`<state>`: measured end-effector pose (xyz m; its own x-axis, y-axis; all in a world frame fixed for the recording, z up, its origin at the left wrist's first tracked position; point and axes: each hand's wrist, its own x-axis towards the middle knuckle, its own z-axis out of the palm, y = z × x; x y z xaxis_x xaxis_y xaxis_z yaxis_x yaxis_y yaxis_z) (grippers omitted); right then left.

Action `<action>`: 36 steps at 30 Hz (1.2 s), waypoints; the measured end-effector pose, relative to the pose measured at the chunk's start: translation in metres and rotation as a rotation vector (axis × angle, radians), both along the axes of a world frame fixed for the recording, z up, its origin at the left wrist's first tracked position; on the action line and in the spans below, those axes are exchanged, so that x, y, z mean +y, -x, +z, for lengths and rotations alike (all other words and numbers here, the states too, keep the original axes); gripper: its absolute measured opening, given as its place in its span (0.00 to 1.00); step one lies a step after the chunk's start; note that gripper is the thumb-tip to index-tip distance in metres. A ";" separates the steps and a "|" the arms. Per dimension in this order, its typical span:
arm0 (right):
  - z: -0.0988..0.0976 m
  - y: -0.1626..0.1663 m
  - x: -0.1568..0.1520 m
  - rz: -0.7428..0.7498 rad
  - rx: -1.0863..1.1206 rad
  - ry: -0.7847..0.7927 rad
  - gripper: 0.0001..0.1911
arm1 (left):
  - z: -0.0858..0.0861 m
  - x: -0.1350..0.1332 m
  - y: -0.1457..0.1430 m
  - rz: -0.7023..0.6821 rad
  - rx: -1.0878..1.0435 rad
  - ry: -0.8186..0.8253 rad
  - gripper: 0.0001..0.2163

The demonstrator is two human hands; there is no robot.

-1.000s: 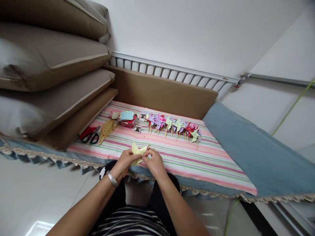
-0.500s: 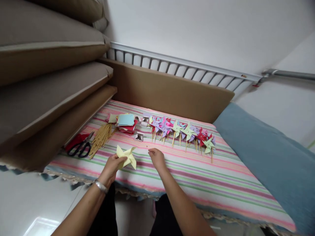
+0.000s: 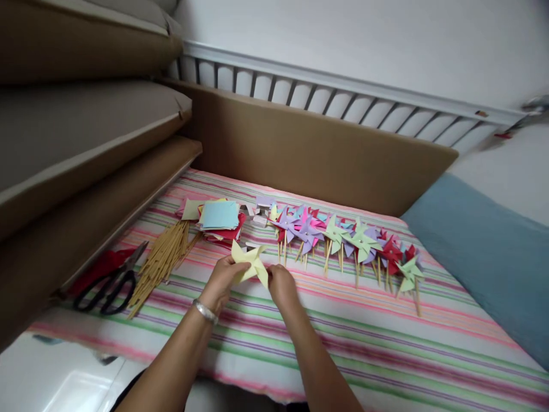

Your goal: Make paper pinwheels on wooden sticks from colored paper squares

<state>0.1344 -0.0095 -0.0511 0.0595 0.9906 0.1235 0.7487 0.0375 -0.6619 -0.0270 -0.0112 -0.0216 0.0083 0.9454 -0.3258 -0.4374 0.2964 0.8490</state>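
Note:
A pale yellow paper pinwheel is pinched by my left hand, thumb on its front. My right hand is closed at the pinwheel's right tip; the hand hides its fingertips, and whatever they pinch is too small to make out. Just behind the yellow paper, a small open box is mostly covered. Beyond lie square coloured papers in a stack, a light blue one on top. To the left is a bundle of thin wooden sticks.
Pinwheels on sticks lie in a row at the right. Dark-handled scissors rest by a red item at the left. Big brown cushioned panels are stacked along the left side. A striped cloth covers the surface.
My right hand has moved in from the cloth to the pinwheel's right tip. My left hand has lifted the pinwheel forward and to the right. The view has shifted closer.

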 end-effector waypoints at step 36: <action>0.031 -0.003 -0.012 0.040 0.604 0.057 0.04 | -0.013 0.000 -0.030 -0.100 0.018 -0.050 0.12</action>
